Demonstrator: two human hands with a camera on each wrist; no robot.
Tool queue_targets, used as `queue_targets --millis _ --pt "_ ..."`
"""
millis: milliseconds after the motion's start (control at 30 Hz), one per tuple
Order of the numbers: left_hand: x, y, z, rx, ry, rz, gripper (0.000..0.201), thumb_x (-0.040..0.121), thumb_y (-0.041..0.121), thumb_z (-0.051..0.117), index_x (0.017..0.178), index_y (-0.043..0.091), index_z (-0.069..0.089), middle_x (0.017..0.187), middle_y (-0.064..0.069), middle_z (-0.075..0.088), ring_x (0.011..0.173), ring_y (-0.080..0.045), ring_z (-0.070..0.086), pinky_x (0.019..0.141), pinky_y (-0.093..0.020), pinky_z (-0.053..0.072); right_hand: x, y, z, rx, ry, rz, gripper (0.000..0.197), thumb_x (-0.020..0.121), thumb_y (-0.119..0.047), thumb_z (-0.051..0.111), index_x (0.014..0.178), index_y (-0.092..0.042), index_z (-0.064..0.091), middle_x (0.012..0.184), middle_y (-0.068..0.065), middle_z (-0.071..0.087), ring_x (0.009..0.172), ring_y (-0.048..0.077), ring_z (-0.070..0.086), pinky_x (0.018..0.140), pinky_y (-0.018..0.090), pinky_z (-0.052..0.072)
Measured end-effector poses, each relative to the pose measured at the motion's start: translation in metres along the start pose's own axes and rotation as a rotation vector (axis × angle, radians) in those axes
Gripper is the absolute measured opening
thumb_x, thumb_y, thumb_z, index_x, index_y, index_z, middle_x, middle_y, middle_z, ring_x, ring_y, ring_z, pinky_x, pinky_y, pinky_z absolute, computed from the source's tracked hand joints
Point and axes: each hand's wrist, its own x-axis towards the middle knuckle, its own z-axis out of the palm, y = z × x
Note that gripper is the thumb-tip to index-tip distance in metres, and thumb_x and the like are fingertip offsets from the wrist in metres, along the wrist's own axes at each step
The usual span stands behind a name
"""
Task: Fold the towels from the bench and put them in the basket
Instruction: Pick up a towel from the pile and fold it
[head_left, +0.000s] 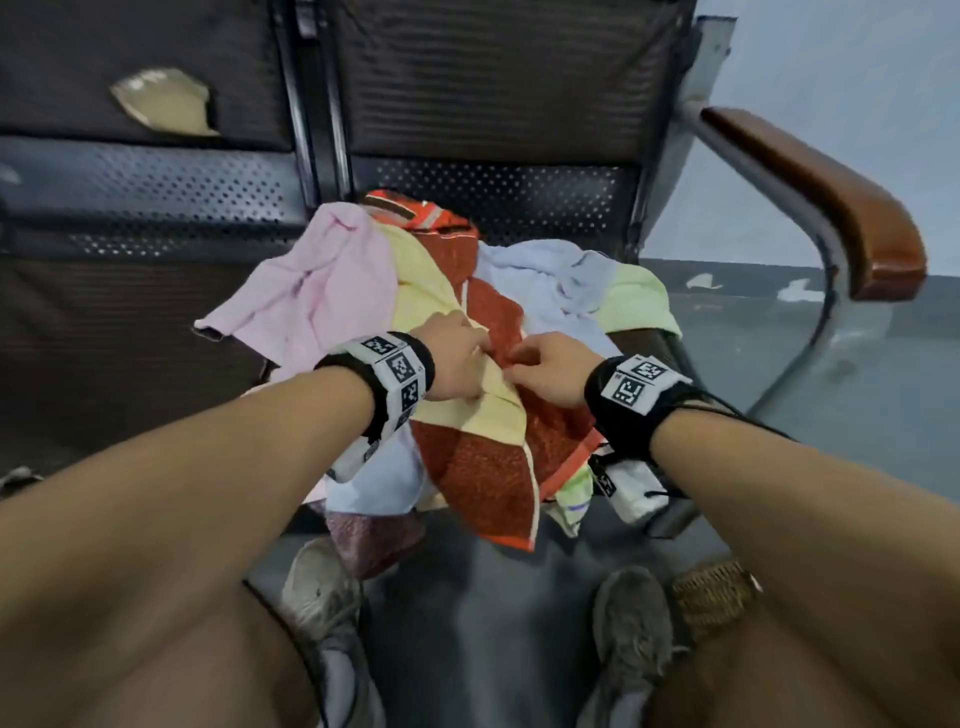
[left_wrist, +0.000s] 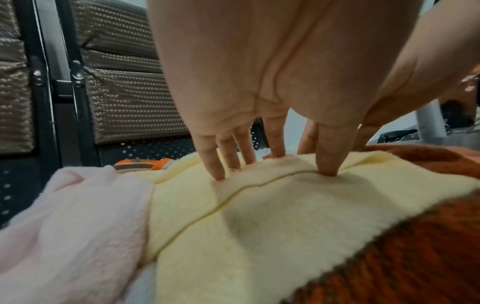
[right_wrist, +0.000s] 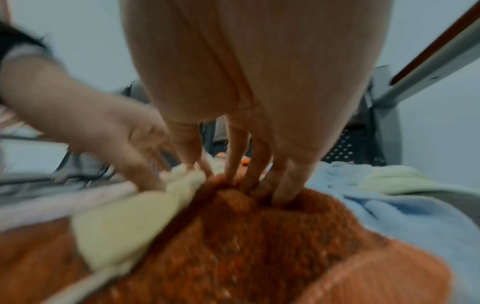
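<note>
Pressing straightened fingers into the yellow band, the left hand (head_left: 457, 358) steadies the rust-and-yellow towel (head_left: 483, 467) atop the heap on the surface (head_left: 519, 208) while the right hand (head_left: 545, 369) digs curled fingertips into its rust weave, best lifted clear before folding.

Black wristbands (head_left: 626, 402) with white coded tags; grey sneakers (head_left: 631, 639).
</note>
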Motion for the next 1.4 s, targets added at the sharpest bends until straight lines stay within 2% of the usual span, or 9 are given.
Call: queue_targets --millis 233,367,500,600,800,900,1033,1267,1400 --pt "-0.002 -0.039 -0.01 -0.199 0.289 -0.096 0.016 0.1 0.029 0.048 0.107 0.018 0.058 0.098 -0.008 0.069 0.088 -0.027 0.061 0.074 -0.036 0.048 0.032 -0.025 0.012 -0.19 0.071 -0.107 0.049 0.074 -0.068 0.069 0.09 -0.022 0.062 0.096 0.007 0.062 0.093 0.024 0.057 0.082 0.036 0.049" --pt "-0.003 -0.02 -0.029 -0.685 0.53 0.05 0.008 0.099 0.023 0.055 0.099 0.016 0.06 0.069 0.01 0.062 0.061 0.004 0.054 0.058 -0.011 0.037 0.038 -0.034 0.004 0.129 0.176 -0.151 0.022 0.09 -0.027 0.062 0.07 -0.018 0.056 0.069 -0.001 0.057 0.068 0.018 0.054 0.061 0.03 0.037" --pt "0.001 -0.005 -0.039 -0.845 0.543 0.118 0.023 0.09 0.021 0.065 0.112 0.018 0.061 0.095 0.006 0.066 0.081 -0.005 0.058 0.079 -0.023 0.047 0.031 -0.025 -0.013 0.407 0.293 -0.111 0.022 0.092 -0.007 0.05 0.078 -0.011 0.067 0.08 0.009 0.067 0.075 0.02 0.058 0.067 0.033 0.045" --pt "0.009 -0.018 -0.036 -0.451 0.417 0.041 0.051 0.083 0.024 0.065 0.133 0.023 0.052 0.124 -0.007 0.057 0.112 -0.023 0.054 0.097 -0.038 0.045 0.018 -0.017 -0.035 0.684 0.421 -0.111 0.037 0.091 0.002 0.04 0.097 -0.011 0.074 0.102 0.009 0.074 0.098 0.024 0.068 0.084 0.037 0.056" --pt "0.019 -0.039 -0.024 -0.142 0.429 -0.11 0.012 0.098 0.033 0.048 0.096 0.022 0.054 0.1 -0.009 0.067 0.095 -0.034 0.061 0.075 -0.038 0.045 -0.013 0.018 -0.074 0.819 0.674 0.021 0.041 0.083 0.0 0.037 0.056 -0.018 0.062 0.058 -0.005 0.055 0.057 0.009 0.05 0.056 0.027 0.04" --pt "0.02 -0.017 -0.033 -0.436 0.582 0.028 0.013 0.099 0.027 0.049 0.093 0.018 0.056 0.092 -0.003 0.067 0.09 -0.028 0.061 0.074 -0.036 0.043 -0.019 0.039 -0.077 0.487 0.592 0.119 0.017 0.081 -0.012 0.049 0.086 -0.008 0.065 0.084 0.008 0.067 0.077 0.024 0.061 0.072 0.036 0.05" --pt "0.014 0.034 -0.051 -0.653 0.588 0.222 0.017 0.097 0.021 0.052 0.085 0.013 0.061 0.084 -0.002 0.064 0.086 -0.023 0.06 0.083 -0.044 0.046 -0.022 0.035 -0.062 0.31 0.375 -0.102 0.069 0.08 -0.021 0.075 0.141 -0.022 0.041 0.132 0.001 0.05 0.113 0.014 0.05 0.095 0.028 0.043" --pt "0.006 0.035 -0.056 -0.688 0.468 0.136 0.045 0.076 0.057 0.073 0.101 0.024 0.055 0.091 0.006 0.065 0.083 -0.014 0.062 0.074 -0.035 0.051 -0.012 0.012 -0.07 0.457 0.668 -0.175 0.019 0.091 -0.008 0.044 0.091 -0.019 0.06 0.091 -0.003 0.063 0.083 0.011 0.056 0.072 0.021 0.047" --pt "0.009 0.009 -0.046 -0.352 0.575 -0.01 0.035 0.076 0.024 0.071 0.097 0.022 0.043 0.087 0.003 0.058 0.085 -0.026 0.059 0.066 -0.037 0.043 -0.011 0.022 -0.083 0.609 0.744 -0.119 0.005 0.09 -0.026 0.047 0.092 -0.027 0.051 0.086 -0.012 0.057 0.078 0.002 0.053 0.074 0.025 0.045"
